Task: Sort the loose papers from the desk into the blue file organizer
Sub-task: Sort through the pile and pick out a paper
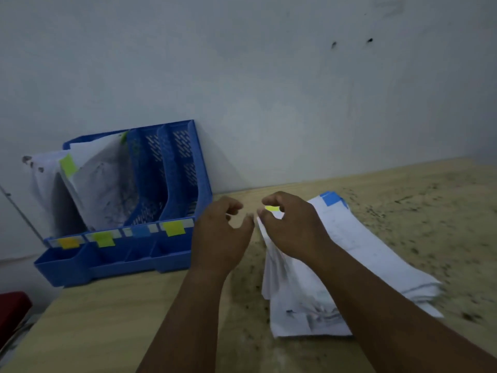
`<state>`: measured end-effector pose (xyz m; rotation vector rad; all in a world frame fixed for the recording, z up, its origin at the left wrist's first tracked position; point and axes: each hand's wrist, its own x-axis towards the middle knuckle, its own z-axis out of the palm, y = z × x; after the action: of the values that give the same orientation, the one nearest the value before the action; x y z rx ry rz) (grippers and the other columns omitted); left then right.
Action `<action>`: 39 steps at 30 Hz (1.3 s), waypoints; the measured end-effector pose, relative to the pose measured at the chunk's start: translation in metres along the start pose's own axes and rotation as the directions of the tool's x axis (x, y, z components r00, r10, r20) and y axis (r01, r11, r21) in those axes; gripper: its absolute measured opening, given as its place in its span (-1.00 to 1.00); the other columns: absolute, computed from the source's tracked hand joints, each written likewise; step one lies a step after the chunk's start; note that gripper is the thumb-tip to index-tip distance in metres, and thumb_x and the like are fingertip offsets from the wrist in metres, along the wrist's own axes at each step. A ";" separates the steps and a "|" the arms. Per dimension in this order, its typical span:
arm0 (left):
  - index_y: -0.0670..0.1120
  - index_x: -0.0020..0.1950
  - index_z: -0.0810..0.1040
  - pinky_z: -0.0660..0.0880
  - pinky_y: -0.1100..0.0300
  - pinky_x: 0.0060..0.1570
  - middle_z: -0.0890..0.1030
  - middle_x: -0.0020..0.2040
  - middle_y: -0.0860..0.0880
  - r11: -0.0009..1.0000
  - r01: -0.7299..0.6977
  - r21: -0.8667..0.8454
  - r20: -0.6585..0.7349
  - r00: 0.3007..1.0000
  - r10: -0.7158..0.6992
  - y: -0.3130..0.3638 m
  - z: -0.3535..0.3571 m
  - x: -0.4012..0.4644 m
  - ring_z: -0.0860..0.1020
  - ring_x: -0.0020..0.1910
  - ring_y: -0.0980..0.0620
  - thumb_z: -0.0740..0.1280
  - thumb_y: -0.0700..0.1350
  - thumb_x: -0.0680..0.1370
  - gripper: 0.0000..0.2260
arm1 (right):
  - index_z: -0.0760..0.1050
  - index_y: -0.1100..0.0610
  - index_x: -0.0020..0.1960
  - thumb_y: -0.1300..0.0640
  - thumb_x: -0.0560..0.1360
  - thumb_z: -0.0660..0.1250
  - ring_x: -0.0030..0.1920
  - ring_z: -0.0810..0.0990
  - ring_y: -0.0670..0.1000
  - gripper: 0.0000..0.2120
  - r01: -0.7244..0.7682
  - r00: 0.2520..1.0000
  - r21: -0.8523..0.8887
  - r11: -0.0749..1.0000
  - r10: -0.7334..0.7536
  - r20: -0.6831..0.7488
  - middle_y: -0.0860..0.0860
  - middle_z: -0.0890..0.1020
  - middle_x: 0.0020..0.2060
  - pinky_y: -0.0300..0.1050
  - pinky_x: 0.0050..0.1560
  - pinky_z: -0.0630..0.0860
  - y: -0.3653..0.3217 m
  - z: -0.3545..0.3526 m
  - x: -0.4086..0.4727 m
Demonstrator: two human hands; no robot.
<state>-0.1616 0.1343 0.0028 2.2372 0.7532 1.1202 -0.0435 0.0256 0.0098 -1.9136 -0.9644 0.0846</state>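
The blue file organizer (118, 262) stands at the desk's back left against the wall. White papers (102, 179) with a yellow-green tag fill its two left slots; the two right slots look empty. A pile of loose papers (363, 238) lies on the desk to the right, with a blue tag (332, 198) at its far end. My right hand (293, 224) grips the left edge of the top sheets (277, 265), which are lifted off the pile near a yellow tag (272, 208). My left hand (220, 235) hovers just left of that edge, fingers loosely curled, holding nothing.
Orange, green, blue and yellow labels (174, 228) run along the organizer's front rail. The speckled wooden desk (107, 319) ends at the wall behind. A red object (12, 308) sits beyond the desk's left edge.
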 end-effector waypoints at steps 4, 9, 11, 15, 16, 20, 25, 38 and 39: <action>0.06 0.07 0.61 0.55 0.16 -0.02 0.61 0.00 0.17 0.995 0.084 -0.061 0.090 0.993 -0.078 0.003 0.042 -0.011 0.56 -0.01 0.18 0.50 0.00 0.50 -0.82 | 0.56 -0.12 0.20 -0.11 0.52 0.39 0.19 0.55 -0.08 -0.73 -0.086 0.996 -0.098 0.991 0.083 -0.037 -0.19 0.59 0.19 -0.03 0.23 0.51 0.038 -0.014 -0.004; 0.07 0.21 0.60 0.54 0.10 0.15 0.59 0.14 0.15 0.991 0.122 -0.046 0.163 0.980 -0.113 -0.012 0.081 -0.023 0.54 0.12 0.15 0.47 0.01 0.51 -0.72 | 0.54 -0.11 0.22 -0.10 0.49 0.42 0.23 0.54 -0.05 -0.68 -0.107 0.994 -0.119 0.987 0.106 -0.011 -0.13 0.59 0.20 -0.02 0.27 0.48 0.074 -0.005 -0.008; 0.10 0.24 0.58 0.52 0.08 0.19 0.58 0.18 0.13 0.994 0.106 -0.007 0.224 0.969 -0.102 -0.017 0.087 -0.025 0.53 0.17 0.12 0.46 0.03 0.51 -0.69 | 0.54 -0.10 0.23 -0.09 0.48 0.44 0.23 0.53 -0.02 -0.66 -0.102 0.995 -0.137 0.985 0.102 -0.006 -0.09 0.59 0.19 -0.01 0.27 0.47 0.079 -0.007 -0.005; 0.14 0.29 0.55 0.45 0.09 0.23 0.56 0.24 0.11 0.992 0.051 0.113 0.306 0.948 -0.084 -0.027 0.090 -0.025 0.45 0.26 0.03 0.45 0.07 0.51 -0.64 | 0.55 -0.04 0.24 -0.05 0.47 0.46 0.23 0.53 0.02 -0.64 -0.079 0.995 -0.216 0.973 0.091 0.046 -0.03 0.58 0.19 -0.11 0.23 0.42 0.089 -0.006 0.000; 0.14 0.29 0.55 0.45 0.09 0.22 0.56 0.24 0.11 0.991 0.052 0.123 0.314 0.945 -0.088 -0.028 0.090 -0.024 0.46 0.24 0.02 0.46 0.08 0.50 -0.63 | 0.55 -0.03 0.23 -0.04 0.46 0.47 0.23 0.53 0.02 -0.64 -0.072 0.995 -0.235 0.969 0.087 0.053 -0.02 0.58 0.19 -0.13 0.21 0.41 0.090 -0.007 0.000; 0.14 0.30 0.56 0.52 0.07 0.20 0.59 0.22 0.10 0.996 0.076 0.041 0.281 0.956 -0.085 -0.028 0.090 -0.024 0.52 0.20 0.04 0.52 0.03 0.45 -0.57 | 0.56 -0.03 0.20 -0.06 0.44 0.49 0.20 0.54 0.03 -0.63 -0.042 0.995 -0.271 0.962 0.064 0.072 -0.01 0.59 0.17 -0.11 0.19 0.43 0.094 -0.011 0.001; 0.09 0.31 0.54 0.39 0.53 -0.07 0.63 0.12 0.15 0.990 0.127 -0.052 0.260 0.959 -0.110 -0.021 0.087 -0.023 0.55 0.01 0.26 0.54 -0.09 0.46 -0.56 | 0.56 -0.07 0.19 -0.19 0.39 0.50 0.20 0.55 0.00 -0.57 -0.058 0.992 -0.276 0.959 0.087 0.093 -0.05 0.59 0.19 -0.08 0.17 0.48 0.091 -0.007 0.000; 0.21 0.16 0.54 0.59 0.06 -0.02 0.69 -0.18 0.09 0.947 0.289 -0.143 0.274 0.930 -0.243 -0.020 0.089 -0.024 0.65 -0.13 0.11 0.39 -0.15 0.49 -0.67 | 0.56 -0.10 0.19 -0.24 0.27 0.49 0.19 0.53 0.04 -0.47 -0.081 0.988 -0.267 0.960 0.113 0.105 -0.07 0.58 0.13 0.09 0.21 0.50 0.078 -0.003 -0.010; 0.22 0.14 0.53 0.60 0.04 -0.03 0.69 -0.19 0.07 0.943 0.295 -0.154 0.269 0.931 -0.247 -0.020 0.090 -0.024 0.65 -0.15 0.10 0.38 -0.16 0.49 -0.67 | 0.56 -0.11 0.18 -0.27 0.22 0.46 0.19 0.53 0.03 -0.43 -0.081 0.988 -0.259 0.963 0.112 0.108 -0.08 0.58 0.13 0.09 0.21 0.51 0.076 -0.002 -0.011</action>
<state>-0.1041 0.1140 -0.0697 1.9878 0.7853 0.7311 -0.0057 -0.0009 -0.0515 -2.2134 -1.0008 0.1422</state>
